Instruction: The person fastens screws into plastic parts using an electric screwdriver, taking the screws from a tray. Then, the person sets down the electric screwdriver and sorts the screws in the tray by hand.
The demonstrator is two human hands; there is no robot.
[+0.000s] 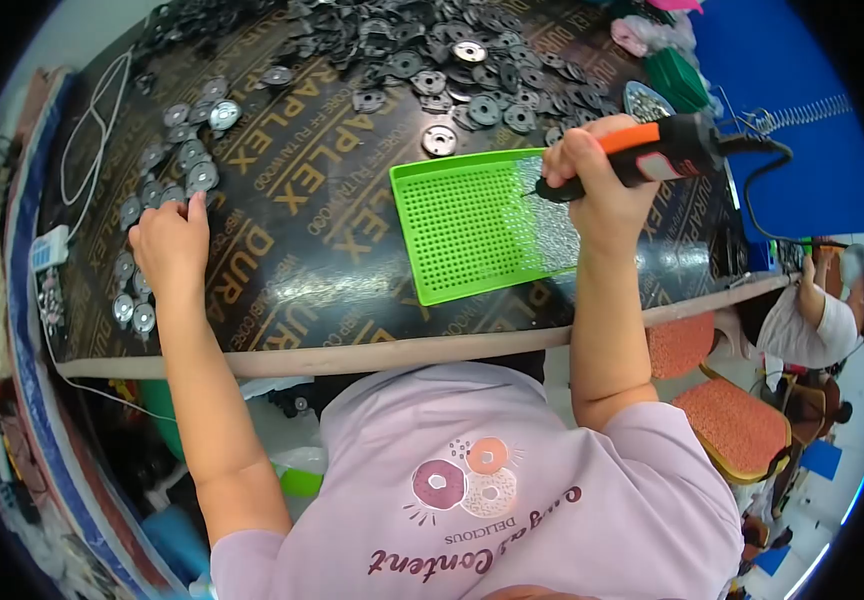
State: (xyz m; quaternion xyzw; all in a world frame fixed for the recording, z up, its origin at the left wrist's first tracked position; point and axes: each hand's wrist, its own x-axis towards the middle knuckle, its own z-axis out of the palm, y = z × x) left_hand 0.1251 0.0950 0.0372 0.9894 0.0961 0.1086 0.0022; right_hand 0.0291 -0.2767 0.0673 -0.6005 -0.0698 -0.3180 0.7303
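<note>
My right hand [607, 185] is closed around a black and orange electric screwdriver [657, 150], its dark tip pointing left over a green perforated tray [452, 230]. Many tiny silvery screws [552, 232] are heaped in the tray's right side, below my right hand. At the left, my left hand [172, 245] rests among round grey disc-shaped parts [192, 153] laid out in a loose band. Its thumb stands apart from the bent fingers, near a disc [202, 177]; no part shows in its grasp, though the fingertips are partly hidden.
A large pile of dark round parts [392, 45] covers the back of the table [322, 240]. A bowl of small metal pieces [645, 102] and a green container [677, 80] stand at the back right. A white cable [102, 140] runs along the left edge. Another person [812, 315] sits at the right.
</note>
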